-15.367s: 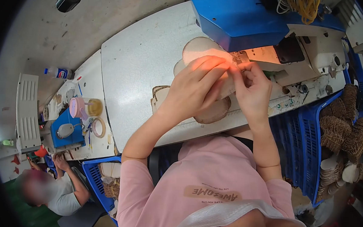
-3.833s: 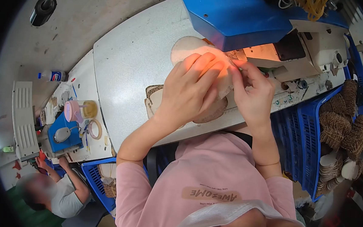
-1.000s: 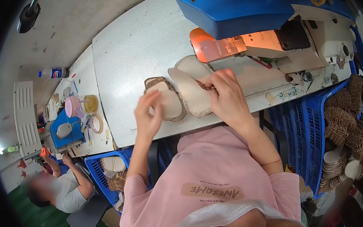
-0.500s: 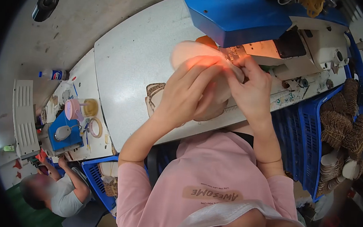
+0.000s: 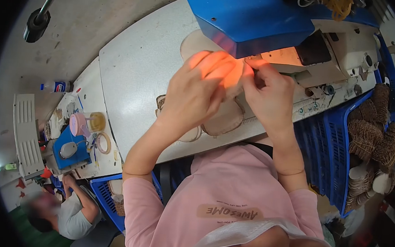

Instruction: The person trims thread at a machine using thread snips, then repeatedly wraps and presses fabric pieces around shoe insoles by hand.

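Note:
Under the blue head of a sewing machine point(image 5: 256, 21), a cream fabric piece point(image 5: 234, 79) glows orange in the lamp light between my hands. My left hand point(image 5: 196, 86) is curled over it with bent fingers, and the fingertips are partly hidden. My right hand point(image 5: 269, 89) pinches its edge by the needle area with thumb and forefinger. A rounded pale end point(image 5: 195, 45) shows behind my left knuckles; I cannot tell whether it belongs to the same piece. Below my hands on the white table lies a cream sole-shaped piece point(image 5: 223, 118) with a brown edge. Another rounded piece point(image 5: 192, 134) is partly under my left wrist.
A dark phone point(image 5: 314, 48) rests on the machine bed. Blue crates point(image 5: 338, 158) with bundled brown woven pieces point(image 5: 366, 137) stand at the right. To the left are a pink cup point(image 5: 79, 124), a tape roll point(image 5: 103, 143), a bottle point(image 5: 56, 86) and a seated co-worker point(image 5: 76, 214).
My left hand has shifted slightly left and its fingers are more bent. The cream fabric has turned and bunched up between my hands. More of the sole-shaped piece below shows.

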`<state>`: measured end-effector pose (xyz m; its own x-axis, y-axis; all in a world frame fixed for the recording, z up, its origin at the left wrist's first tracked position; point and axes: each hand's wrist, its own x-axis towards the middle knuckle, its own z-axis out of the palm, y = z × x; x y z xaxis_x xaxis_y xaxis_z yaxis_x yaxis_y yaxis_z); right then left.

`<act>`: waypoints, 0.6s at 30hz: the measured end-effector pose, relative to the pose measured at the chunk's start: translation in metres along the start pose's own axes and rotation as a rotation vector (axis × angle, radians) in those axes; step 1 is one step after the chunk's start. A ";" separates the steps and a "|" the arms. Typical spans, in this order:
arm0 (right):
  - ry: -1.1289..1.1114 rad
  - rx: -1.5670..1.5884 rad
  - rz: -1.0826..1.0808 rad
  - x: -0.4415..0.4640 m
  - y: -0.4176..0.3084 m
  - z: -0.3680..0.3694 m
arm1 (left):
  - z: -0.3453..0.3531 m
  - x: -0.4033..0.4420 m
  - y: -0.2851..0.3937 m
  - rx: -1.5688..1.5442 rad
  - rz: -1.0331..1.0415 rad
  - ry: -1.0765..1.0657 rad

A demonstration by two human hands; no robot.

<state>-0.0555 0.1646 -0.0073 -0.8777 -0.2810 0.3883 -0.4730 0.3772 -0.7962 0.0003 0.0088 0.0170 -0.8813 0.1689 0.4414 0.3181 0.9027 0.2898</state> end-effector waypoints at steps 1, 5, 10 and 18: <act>0.005 -0.009 0.000 0.003 0.001 0.002 | -0.001 0.002 -0.001 0.012 -0.024 -0.010; 0.060 -0.002 -0.005 0.004 0.005 0.008 | 0.005 0.007 -0.017 -0.038 0.030 0.001; 0.091 0.143 0.074 -0.005 0.011 0.007 | 0.001 0.011 -0.023 -0.081 0.040 -0.012; 0.132 0.189 0.018 -0.027 0.015 -0.007 | 0.001 0.017 -0.028 -0.100 0.036 -0.040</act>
<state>-0.0396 0.1842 -0.0264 -0.8942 -0.1532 0.4207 -0.4452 0.2057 -0.8714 -0.0242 -0.0133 0.0155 -0.8814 0.2179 0.4192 0.3813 0.8520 0.3588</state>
